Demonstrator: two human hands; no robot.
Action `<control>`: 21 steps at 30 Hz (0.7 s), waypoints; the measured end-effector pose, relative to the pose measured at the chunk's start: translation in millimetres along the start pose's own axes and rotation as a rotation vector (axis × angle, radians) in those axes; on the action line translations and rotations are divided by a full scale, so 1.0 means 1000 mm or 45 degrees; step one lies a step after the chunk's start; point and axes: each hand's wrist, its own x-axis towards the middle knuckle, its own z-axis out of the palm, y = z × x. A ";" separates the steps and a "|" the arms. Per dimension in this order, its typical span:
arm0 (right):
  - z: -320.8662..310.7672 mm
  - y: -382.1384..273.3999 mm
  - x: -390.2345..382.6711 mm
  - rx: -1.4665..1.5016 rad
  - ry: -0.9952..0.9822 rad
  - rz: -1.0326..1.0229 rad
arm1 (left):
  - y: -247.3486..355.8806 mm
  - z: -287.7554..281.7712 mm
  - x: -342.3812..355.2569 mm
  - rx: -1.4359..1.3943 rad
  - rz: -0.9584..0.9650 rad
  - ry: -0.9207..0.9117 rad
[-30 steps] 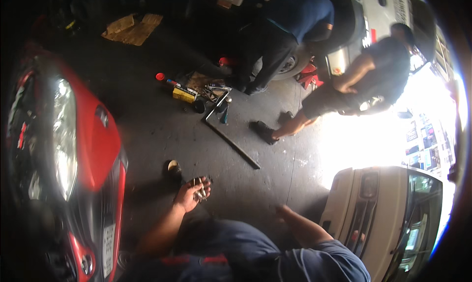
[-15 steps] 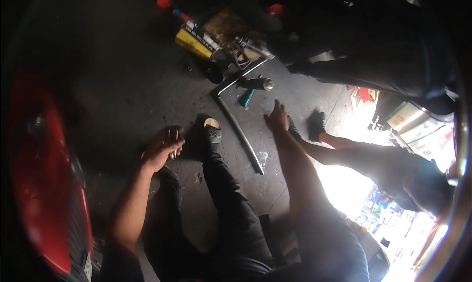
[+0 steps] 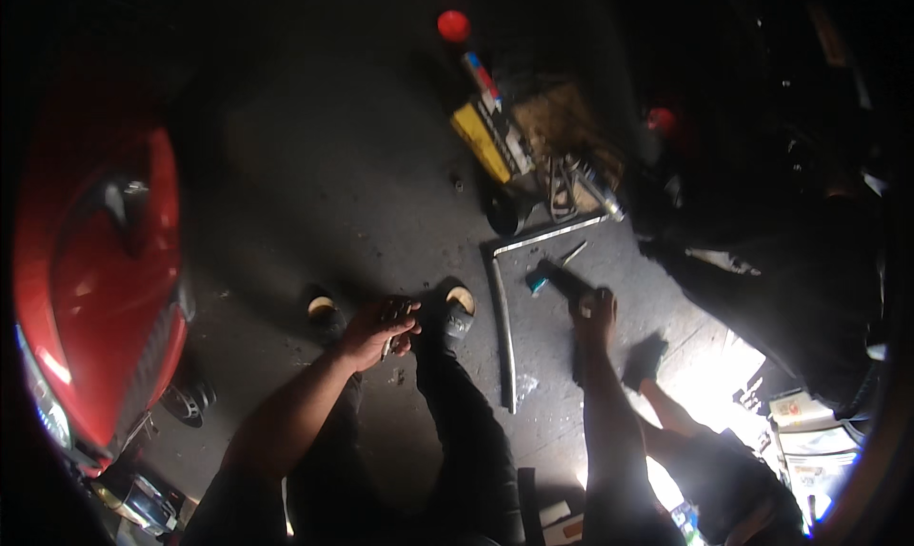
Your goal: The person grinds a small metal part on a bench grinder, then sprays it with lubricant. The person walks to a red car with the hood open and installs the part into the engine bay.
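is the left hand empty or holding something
Holding something: the left hand is curled, with a narrow pale piece showing below its fingers.

Dark cylindrical can and small pale pieces.
The can is grasped at its pale-topped end by the right hand; the pieces are partly hidden by the curled fingers of the left hand.
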 end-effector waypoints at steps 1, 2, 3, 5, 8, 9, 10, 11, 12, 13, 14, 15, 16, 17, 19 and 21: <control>-0.042 -0.012 -0.019 0.087 0.011 -0.027 | 0.012 0.014 -0.018 -0.023 0.004 0.051; -0.094 -0.021 -0.035 0.171 -0.070 0.060 | 0.027 0.029 -0.038 -0.060 0.022 0.094; -0.148 -0.030 -0.046 0.381 -0.172 0.239 | 0.044 0.045 -0.060 -0.096 0.033 0.146; -0.243 -0.059 -0.054 0.901 0.147 0.263 | 0.076 0.083 -0.105 -0.124 0.095 0.211; -0.348 -0.133 -0.030 1.607 0.195 0.038 | 0.126 0.143 -0.158 -0.168 0.190 0.295; -0.356 -0.171 -0.026 1.561 0.202 -0.029 | 0.137 0.168 -0.173 -0.174 0.240 0.240; -0.370 -0.212 -0.023 1.597 0.118 -0.188 | 0.156 0.185 -0.182 -0.177 0.298 0.194; -0.398 -0.242 -0.023 1.522 0.010 -0.530 | 0.178 0.200 -0.193 -0.167 0.342 0.178; -0.436 -0.263 -0.016 1.168 0.288 -0.874 | 0.197 0.215 -0.203 -0.137 0.410 0.181; -0.479 -0.278 -0.006 1.229 0.445 -1.013 | 0.219 0.225 -0.213 -0.123 0.483 0.146; -0.521 -0.289 -0.001 1.201 0.665 -0.953 | 0.240 0.233 -0.220 -0.121 0.526 0.130; -0.552 -0.302 -0.001 1.434 0.655 -0.865 | 0.255 0.240 -0.227 -0.132 0.555 0.110; -0.581 -0.311 0.002 1.468 0.724 -0.813 | 0.269 0.245 -0.231 -0.174 0.552 0.114; -0.597 -0.326 0.005 1.389 0.782 -0.847 | 0.289 0.245 -0.231 -0.219 0.560 0.110; -0.590 -0.372 0.010 1.088 0.771 -1.100 | 0.323 0.242 -0.229 -0.309 0.583 0.032; -0.557 -0.427 0.013 0.973 0.578 -1.226 | 0.360 0.229 -0.218 -0.388 0.604 -0.067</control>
